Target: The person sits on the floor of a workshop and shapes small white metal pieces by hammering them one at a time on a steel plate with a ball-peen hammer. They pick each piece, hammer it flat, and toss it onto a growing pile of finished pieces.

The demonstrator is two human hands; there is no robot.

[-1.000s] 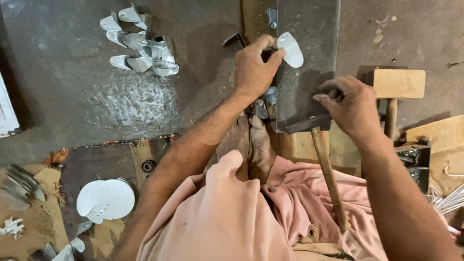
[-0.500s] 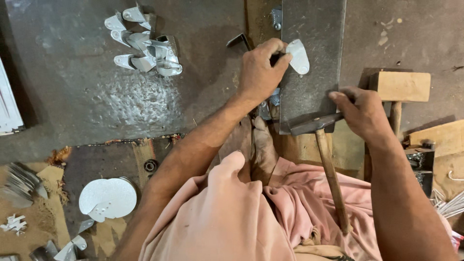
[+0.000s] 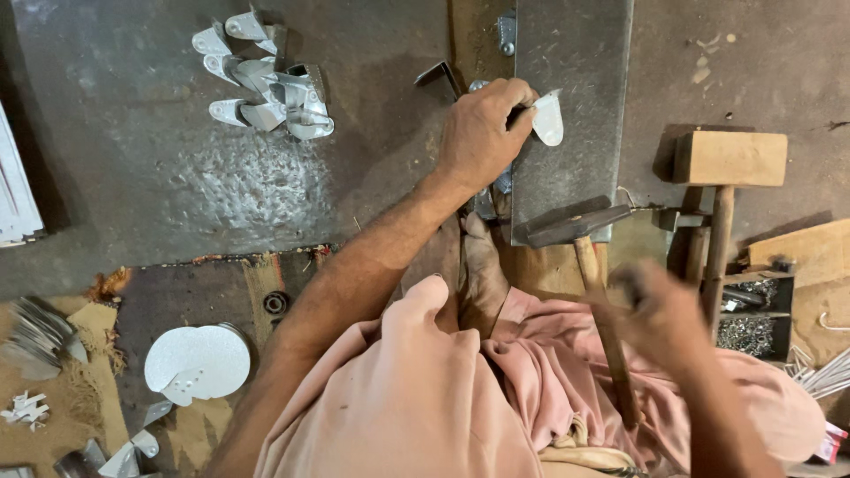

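Pinching a small metal piece [image 3: 548,118] on the steel block [image 3: 571,80], your left hand [image 3: 481,133] waits; your blurred right hand [image 3: 660,312] looks loose beside the hammer [image 3: 580,227]. Finished pieces [image 3: 266,80] lie at ten o'clock.

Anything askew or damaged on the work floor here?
Nothing clearly wrong. The dark metal sheet is heavily dented in one patch, and bent metal pieces lie in a loose heap. The left hand pins a small metal tab on the steel block.

No labels, signs or screens show; only a small red-and-white packet [image 3: 830,443] peeks in at the lower right edge.
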